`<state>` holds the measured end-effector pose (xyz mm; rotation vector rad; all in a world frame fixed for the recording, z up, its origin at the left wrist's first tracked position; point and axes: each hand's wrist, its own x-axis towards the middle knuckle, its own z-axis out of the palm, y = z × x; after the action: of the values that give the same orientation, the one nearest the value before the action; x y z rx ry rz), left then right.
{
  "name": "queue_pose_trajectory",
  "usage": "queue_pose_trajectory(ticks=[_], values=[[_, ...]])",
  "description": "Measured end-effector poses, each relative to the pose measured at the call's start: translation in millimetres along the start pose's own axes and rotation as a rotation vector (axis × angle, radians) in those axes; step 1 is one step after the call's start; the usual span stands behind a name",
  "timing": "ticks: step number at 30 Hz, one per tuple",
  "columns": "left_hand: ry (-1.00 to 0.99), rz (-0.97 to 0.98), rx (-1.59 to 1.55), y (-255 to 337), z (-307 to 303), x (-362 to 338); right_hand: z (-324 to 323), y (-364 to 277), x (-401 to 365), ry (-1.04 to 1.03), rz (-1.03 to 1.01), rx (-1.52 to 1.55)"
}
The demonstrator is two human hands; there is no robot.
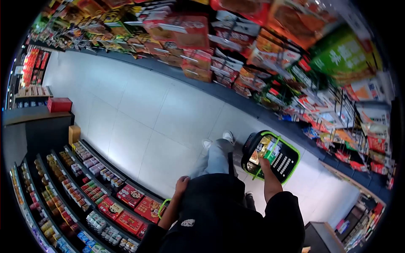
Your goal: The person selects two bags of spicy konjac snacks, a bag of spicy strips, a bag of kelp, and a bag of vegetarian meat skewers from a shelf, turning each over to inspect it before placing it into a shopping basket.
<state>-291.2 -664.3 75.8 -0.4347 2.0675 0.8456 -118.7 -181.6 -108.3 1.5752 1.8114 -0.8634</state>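
Observation:
My right hand (264, 162) is closed around the green handle (275, 145) of a black shopping basket (290, 148) with a bright green rim. Packaged goods (264, 147), some gold and some green and white, lie in the basket on its left side. On the other side of my body, my left hand (182, 184) hangs by my hip with its fingers curled in, and nothing shows in it. A green loop (162, 207) shows beside my left forearm; what it belongs to is hidden.
Hanging snack packets (192, 33) fill the rack across the aisle. Shelves at lower left carry jars, cans and red boxes (130, 221). Pale floor tiles (126, 114) run between them. A dark shoe (249, 198) shows behind me, and a red box (59, 104) stands on the shelf end.

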Motion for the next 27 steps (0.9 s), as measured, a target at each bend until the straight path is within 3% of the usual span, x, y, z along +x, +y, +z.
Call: queue_pose_trajectory(ticks=[5, 7, 11, 14, 19, 25, 27], values=[[-0.042, -0.022, -0.035, -11, -24, 30, 6, -77, -28, -0.050, 0.071, -0.024], [-0.064, -0.016, -0.027, 13, -44, 35, 10, -108, -32, -0.074, 0.038, -0.130], [0.064, -0.095, -0.121, -10, -78, 73, 32, -162, -42, -0.021, -0.085, -0.353], [0.126, -0.154, -0.177, 19, -113, 63, 57, -193, -24, -0.142, -0.008, -0.366], [0.353, -0.228, -0.087, 44, -151, 66, 73, -258, -23, -0.374, 0.246, 0.057], [0.355, -0.262, -0.113, 47, -186, 84, 100, -334, -83, -0.348, 0.322, 0.275], [0.363, -0.271, -0.115, 49, -202, 92, 112, -353, -90, -0.298, 0.298, 0.223]])
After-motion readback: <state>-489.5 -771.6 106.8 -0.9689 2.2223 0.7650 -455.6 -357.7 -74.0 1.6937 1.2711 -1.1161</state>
